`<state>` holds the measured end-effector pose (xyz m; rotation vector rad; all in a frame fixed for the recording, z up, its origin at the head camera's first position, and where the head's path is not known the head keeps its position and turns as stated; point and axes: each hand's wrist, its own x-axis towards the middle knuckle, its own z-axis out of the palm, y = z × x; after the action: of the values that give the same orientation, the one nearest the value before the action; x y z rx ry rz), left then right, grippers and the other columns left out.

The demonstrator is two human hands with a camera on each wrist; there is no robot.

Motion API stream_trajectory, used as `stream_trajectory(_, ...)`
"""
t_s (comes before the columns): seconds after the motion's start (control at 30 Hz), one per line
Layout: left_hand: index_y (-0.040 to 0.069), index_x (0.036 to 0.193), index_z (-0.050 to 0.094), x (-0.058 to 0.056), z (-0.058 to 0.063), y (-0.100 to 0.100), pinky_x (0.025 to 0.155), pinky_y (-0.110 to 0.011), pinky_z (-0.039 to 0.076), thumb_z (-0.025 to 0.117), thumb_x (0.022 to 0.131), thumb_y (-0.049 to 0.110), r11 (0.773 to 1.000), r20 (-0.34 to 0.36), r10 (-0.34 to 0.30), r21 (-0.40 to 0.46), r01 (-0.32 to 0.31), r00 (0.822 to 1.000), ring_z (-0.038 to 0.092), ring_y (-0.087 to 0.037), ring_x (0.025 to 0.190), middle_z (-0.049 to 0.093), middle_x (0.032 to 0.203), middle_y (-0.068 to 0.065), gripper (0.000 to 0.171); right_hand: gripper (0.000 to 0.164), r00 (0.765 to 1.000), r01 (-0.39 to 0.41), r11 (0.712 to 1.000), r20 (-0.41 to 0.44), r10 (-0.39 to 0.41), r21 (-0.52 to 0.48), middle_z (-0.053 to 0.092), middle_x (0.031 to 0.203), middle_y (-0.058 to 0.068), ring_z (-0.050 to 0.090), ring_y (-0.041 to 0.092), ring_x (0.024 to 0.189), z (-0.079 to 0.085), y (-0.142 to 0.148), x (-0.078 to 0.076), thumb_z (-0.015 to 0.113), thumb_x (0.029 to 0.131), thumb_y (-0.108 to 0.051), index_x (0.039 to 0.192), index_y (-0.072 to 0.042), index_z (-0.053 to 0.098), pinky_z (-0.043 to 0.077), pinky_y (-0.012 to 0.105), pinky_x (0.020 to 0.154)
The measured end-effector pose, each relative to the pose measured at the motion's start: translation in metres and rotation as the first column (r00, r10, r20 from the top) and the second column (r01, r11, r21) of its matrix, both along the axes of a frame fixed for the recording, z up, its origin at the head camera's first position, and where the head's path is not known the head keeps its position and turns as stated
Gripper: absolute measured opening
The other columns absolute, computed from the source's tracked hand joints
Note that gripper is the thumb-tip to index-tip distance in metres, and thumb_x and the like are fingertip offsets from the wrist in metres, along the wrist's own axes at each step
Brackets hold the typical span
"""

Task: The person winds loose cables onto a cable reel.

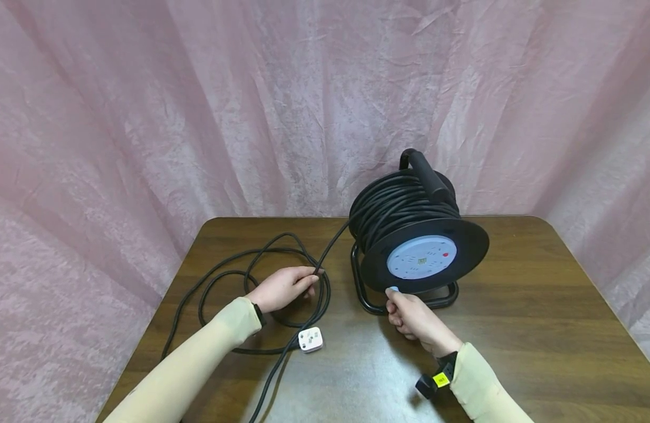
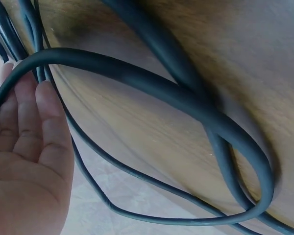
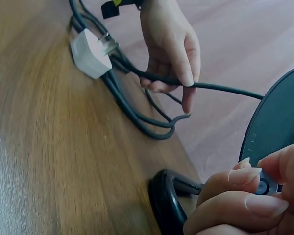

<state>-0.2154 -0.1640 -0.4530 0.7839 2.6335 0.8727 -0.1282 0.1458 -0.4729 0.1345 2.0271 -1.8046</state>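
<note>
A black cable reel (image 1: 478, 247) stands on its tubular frame (image 1: 356, 276), wound with black cable, a pale socket panel (image 1: 417, 264) on its front. My right hand (image 1: 416, 320) pinches a small light knob (image 1: 394, 288) at the lower edge of the reel's disc; the right wrist view shows the knob (image 3: 264, 186) between thumb and fingers. To the left, my left hand (image 1: 283, 288) holds the loose cable (image 1: 332, 242) between thumb and fingers, where it runs up to the reel. In the left wrist view the cable (image 2: 112, 68) crosses the fingers; the thumb is out of sight.
Loose loops of cable (image 1: 219, 276) lie under and around the left hand. A white plug (image 1: 310, 339) lies on the wooden table (image 1: 536, 329) between the forearms. One length of cable runs off the near edge. A pink curtain (image 1: 303, 106) hangs behind the table.
</note>
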Motion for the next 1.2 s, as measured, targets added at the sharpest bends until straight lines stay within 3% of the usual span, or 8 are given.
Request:
stream_trajectory(0.17,0.016,0.133,0.062,-0.001,0.0,0.002,0.079,-0.033,0.049,0.047,0.107,0.031,1.0,-0.007,-0.004,0.005,0.004,1.0,0.061,-0.009,0.079,0.068,0.087,0.005,0.033,0.047,1.0,-0.016,0.999,0.016,0.016,-0.051,0.036,0.06,-0.002,0.021,0.009,0.045,0.0,-0.001,-0.001,0.041,0.105,-0.046,0.081,-0.006,0.045,0.018,0.021,0.039)
stream_trajectory(0.43,0.012,0.116,0.068,-0.001,-0.011,-0.008,0.076,-0.032,0.051,0.05,0.106,0.03,0.999,-0.005,-0.027,-0.033,0.027,1.0,0.062,-0.004,0.078,0.067,0.086,0.011,0.027,0.049,0.999,-0.046,0.995,0.009,0.047,-0.093,0.037,0.06,0.0,0.021,0.009,0.044,0.005,-0.008,-0.003,0.041,0.105,-0.049,0.082,-0.005,0.045,0.018,0.021,0.039)
stream_trajectory(0.67,0.01,0.121,0.066,0.0,-0.01,-0.009,0.078,-0.034,0.051,0.05,0.106,0.028,0.999,0.021,-0.028,-0.027,0.028,0.999,0.062,-0.005,0.078,0.067,0.086,0.011,0.028,0.049,0.997,-0.072,0.988,0.019,0.075,-0.139,0.038,0.059,-0.001,0.02,0.008,0.042,0.015,-0.018,-0.005,0.04,0.105,-0.049,0.083,-0.006,0.045,0.017,0.021,0.037)
stream_trajectory(0.93,0.008,0.123,0.066,-0.001,-0.005,-0.003,0.078,-0.034,0.052,0.051,0.106,0.026,1.0,-0.018,-0.018,0.007,0.018,1.0,0.065,-0.009,0.08,0.068,0.087,0.008,0.029,0.051,0.993,-0.121,0.978,-0.015,0.12,-0.172,0.038,0.061,-0.001,0.021,0.008,0.042,0.027,-0.026,-0.005,0.039,0.105,-0.051,0.082,-0.006,0.043,0.018,0.022,0.039)
stream_trajectory(1.2,0.01,0.13,0.064,-0.003,-0.002,-0.001,0.083,-0.035,0.052,0.05,0.106,0.028,1.0,-0.009,-0.014,-0.02,0.014,1.0,0.065,-0.007,0.084,0.069,0.09,0.009,0.033,0.053,0.987,-0.161,0.969,-0.042,0.155,-0.186,0.037,0.061,-0.001,0.021,0.008,0.042,0.039,-0.028,-0.006,0.04,0.104,-0.053,0.083,-0.005,0.043,0.018,0.021,0.039)
